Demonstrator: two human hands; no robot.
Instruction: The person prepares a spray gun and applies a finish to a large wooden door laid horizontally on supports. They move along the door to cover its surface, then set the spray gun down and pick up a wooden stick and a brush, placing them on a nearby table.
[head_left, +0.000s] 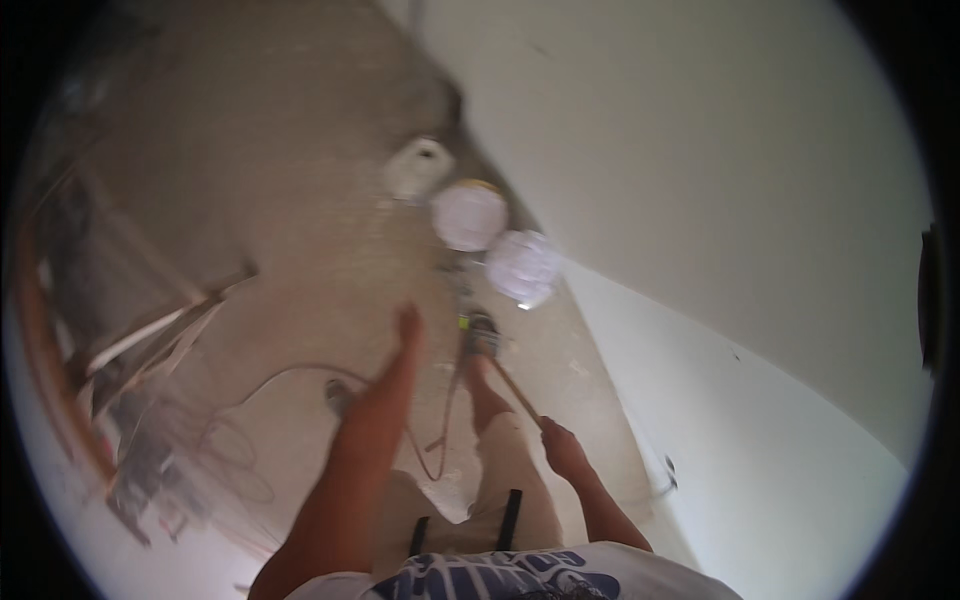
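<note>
My right hand (563, 446) is closed around the end of a thin tan stick (518, 388). The stick slants forward and left toward my right shoe (483, 335), and its far end is lost beside that shoe. Stretched forward over the floor, my left hand (408, 328) is smeared by motion, so its fingers cannot be made out. Nothing shows in it. Beyond the shoe stand two round containers, one with a pale top (470, 216) and one with a wrinkled whitish top (523, 266).
A white jug (419, 168) stands past the containers. A thin hose (290, 372) loops across the concrete floor (270, 180) around my feet. Wooden pieces (150, 335) and blurred clutter lie at the left. A pale wall (700, 190) runs along the right.
</note>
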